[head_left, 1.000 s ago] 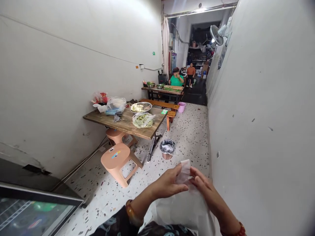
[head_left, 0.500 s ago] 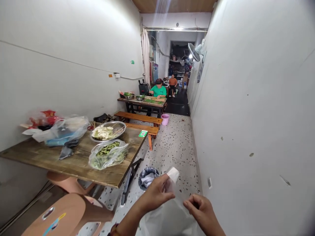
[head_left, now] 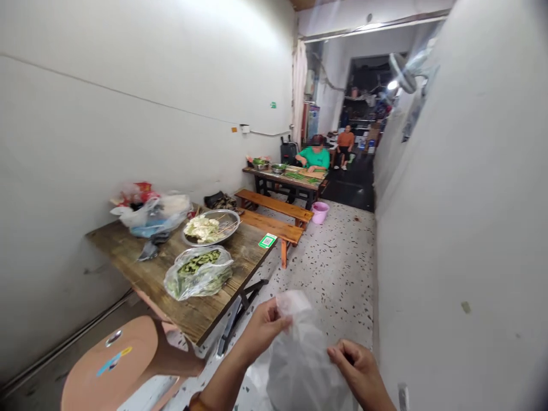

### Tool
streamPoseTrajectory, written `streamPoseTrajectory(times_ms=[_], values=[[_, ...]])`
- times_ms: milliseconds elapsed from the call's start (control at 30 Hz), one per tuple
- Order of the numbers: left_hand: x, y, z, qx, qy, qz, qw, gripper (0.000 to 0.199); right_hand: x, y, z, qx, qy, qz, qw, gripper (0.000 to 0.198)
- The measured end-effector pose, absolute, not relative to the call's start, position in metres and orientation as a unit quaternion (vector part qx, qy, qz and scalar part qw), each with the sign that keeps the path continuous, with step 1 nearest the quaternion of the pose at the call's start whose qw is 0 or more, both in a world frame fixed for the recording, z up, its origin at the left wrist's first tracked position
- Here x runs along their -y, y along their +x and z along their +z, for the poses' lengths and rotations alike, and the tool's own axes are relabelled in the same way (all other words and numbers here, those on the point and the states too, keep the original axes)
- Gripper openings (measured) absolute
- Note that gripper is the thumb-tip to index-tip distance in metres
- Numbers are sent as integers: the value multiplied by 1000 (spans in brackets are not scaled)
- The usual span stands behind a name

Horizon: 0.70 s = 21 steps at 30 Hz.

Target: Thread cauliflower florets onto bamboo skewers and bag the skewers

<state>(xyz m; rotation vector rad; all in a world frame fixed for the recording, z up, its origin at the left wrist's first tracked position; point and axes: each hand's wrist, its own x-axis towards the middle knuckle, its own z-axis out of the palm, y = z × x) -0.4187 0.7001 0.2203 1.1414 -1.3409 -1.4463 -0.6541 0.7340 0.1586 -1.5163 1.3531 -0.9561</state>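
Note:
A thin translucent white plastic bag (head_left: 299,362) hangs in front of me at the bottom of the view. My left hand (head_left: 266,326) is closed on its upper part, thumb pressed against the fingers, with a crumpled end sticking up past the grip. My right hand (head_left: 355,363) is curled in a pinch at the bag's right edge. To the left, on the wooden table (head_left: 171,302), lies a clear bag of sliced green vegetables (head_left: 199,271). Behind it stands a metal bowl (head_left: 233,220) with pale cauliflower-like pieces and thin wooden sticks.
A tan stool (head_left: 115,365) stands under the table's near edge. Plastic bags (head_left: 158,208) are heaped by the left wall. Farther back are orange benches (head_left: 274,205), a pink bucket (head_left: 319,212) and a person in green (head_left: 315,157) handling green stalks. Another person sits behind. The right wall is close.
The view has swung left, so the room appears farther right. The plastic bag now shows larger and higher between my hands. The floor bin seen earlier no longer shows.

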Motion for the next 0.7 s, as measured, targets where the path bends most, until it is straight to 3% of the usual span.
streamPoseTrajectory(times_ms=[233,333,433,500,567,700], values=[[-604,-497,215,576,596,-334,448,38,-610,-728,162,-436,-664,-318,517,39],[-574,-512,220,584,628,-197,475,42,-557,-752,154,-475,-588,-331,564,39],[-556,-517,222,540,674,-114,491,29,-501,-755,149,-537,-476,-345,605,42],[-544,-522,219,502,704,-159,476,19,-466,-741,152,-541,-440,-353,623,42],[-528,-527,211,466,698,-283,464,17,-436,-715,159,-516,-461,-355,628,40],[-480,-531,188,350,570,-526,525,36,-392,-654,168,-423,-598,-312,605,37]])
